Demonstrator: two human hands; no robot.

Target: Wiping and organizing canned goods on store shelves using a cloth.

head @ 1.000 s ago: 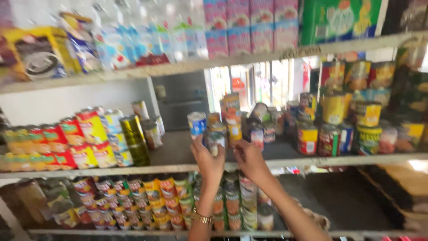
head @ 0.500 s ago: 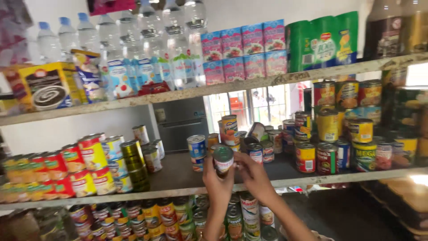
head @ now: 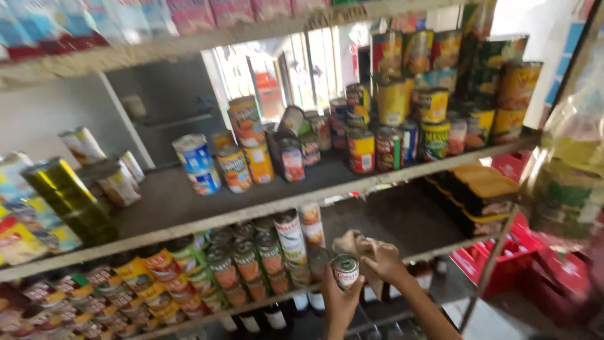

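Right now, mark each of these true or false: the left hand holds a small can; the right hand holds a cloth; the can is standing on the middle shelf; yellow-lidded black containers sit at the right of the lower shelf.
1. The left hand holds a small can. True.
2. The right hand holds a cloth. True.
3. The can stands on the middle shelf. False: it is held in front of the lower shelf.
4. Yellow-lidded black containers sit at the right of the lower shelf. True.

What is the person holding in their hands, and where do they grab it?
The left hand holds a small tin can from below, around its side. The right hand grips a crumpled beige cloth beside the can.
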